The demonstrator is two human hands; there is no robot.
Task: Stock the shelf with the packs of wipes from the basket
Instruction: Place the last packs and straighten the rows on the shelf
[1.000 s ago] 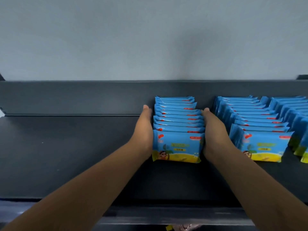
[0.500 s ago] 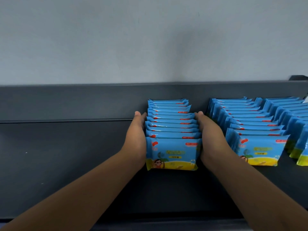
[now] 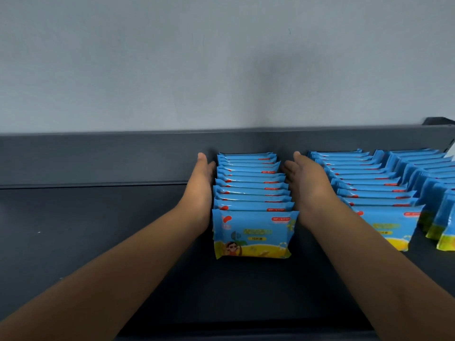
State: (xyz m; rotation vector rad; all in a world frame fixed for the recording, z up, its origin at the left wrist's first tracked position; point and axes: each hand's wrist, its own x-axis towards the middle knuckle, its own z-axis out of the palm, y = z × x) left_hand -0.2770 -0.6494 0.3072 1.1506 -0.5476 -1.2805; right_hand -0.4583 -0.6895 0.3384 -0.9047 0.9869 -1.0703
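**RISKS (near to far)**

1. The front blue-and-yellow foil pack of wipes (image 3: 253,232) stands upright at 12 o'clock, w/ nothing between it and the shelf's near edge. If side pressure is let off unevenly, it is likely to be tipped fwd.
2. The row of soft blue packs (image 3: 251,190) behind it is stood on edge, front to back. If it is squeezed too hard from 9 and 3 o'clock, the soft packs may be bowed upward or popped out of line.
3. The neighbouring row of identical blue packs (image 3: 369,190), at 2 o'clock, lies just beside the back of the right hand (image 3: 307,188). It could be knocked askew when that hand is drawn out.
4. The rearmost packs are seen slightly staggered close to the raised dark grey back lip (image 3: 98,158). A rearward push may jam them crooked.

**HAND POSE**

Both forearms are extended over the dark grey metal shelf (image 3: 86,242). The left hand (image 3: 200,190) is held flat, fingers straight and together, w/ the palm laid against the row's 9 o'clock side. The right hand is likewise flat and unclenched, w/ the palm turned toward the row's 3 o'clock side. It is just beside the packs, but contact cannot be confirmed. Nothing is gripped by either hand. Both sets of fingertips reach nearly to the back lip.
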